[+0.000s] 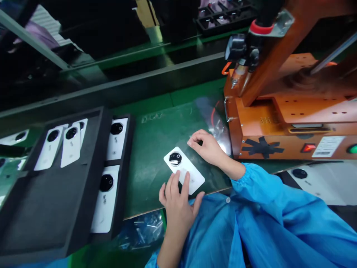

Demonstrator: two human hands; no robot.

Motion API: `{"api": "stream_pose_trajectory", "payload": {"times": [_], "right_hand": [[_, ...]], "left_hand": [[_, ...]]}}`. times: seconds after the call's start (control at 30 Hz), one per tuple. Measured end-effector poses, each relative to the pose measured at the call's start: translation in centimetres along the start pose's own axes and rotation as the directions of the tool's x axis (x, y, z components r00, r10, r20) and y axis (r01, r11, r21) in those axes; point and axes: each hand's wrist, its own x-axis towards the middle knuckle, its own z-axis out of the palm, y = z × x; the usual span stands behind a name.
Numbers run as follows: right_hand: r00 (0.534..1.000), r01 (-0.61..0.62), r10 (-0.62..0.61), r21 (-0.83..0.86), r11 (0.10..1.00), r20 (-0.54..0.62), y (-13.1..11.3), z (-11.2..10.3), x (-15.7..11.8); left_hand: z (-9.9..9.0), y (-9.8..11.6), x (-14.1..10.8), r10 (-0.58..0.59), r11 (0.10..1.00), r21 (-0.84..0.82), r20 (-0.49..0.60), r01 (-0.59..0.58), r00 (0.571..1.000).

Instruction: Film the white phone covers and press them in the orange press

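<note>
A white phone back panel (195,178) with a round black camera area lies tilted on the green mat (150,149). My left hand (178,197) rests on its lower left part, fingers spread, with fingertips touching the white surface. Just right of the panel, above the mat, my right hand (206,148) has its thumb and index finger pinched together; whatever may be between the fingertips is too small to make out.
Black trays (52,212) with several white panels stand at the left. An orange machine (284,145) with a red switch fills the right side. More white panels (318,182) lie at the lower right. Clear plastic film (220,137) lies beside the machine.
</note>
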Motion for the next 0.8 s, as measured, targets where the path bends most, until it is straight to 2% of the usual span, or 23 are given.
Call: {"api": "stream_pose_trajectory", "payload": {"times": [0.13, 0.27, 0.47, 0.67, 0.8], "right_hand": [[0.998, 0.001, 0.008, -0.139, 0.99, 0.061, -0.9, 0.9, 0.5], [0.993, 0.026, 0.005, -0.252, 0.967, 0.122, -1.8, 2.8, 0.0], [0.982, 0.05, 0.01, -0.309, 0.95, 0.188, -2.1, 4.7, -0.5], [0.985, 0.129, -0.074, -0.377, 0.917, 0.157, -1.2, 5.2, -0.4], [0.986, 0.126, -0.072, -0.385, 0.914, 0.15, -0.9, 5.2, -0.4]], "left_hand": [[0.5, -1.7, 0.0, 0.011, 1.0, -0.008, -0.046, -0.012, 0.999], [1.2, -1.5, 0.0, -0.014, 1.0, 0.013, -0.101, 0.016, 0.995], [1.4, -1.4, 0.1, -0.025, 1.0, 0.01, -0.108, 0.026, 0.994], [1.5, -1.6, -0.1, -0.026, 1.0, 0.013, -0.089, 0.028, 0.996], [1.6, -1.7, -0.2, -0.03, 1.0, 0.007, -0.081, 0.03, 0.996]]}}
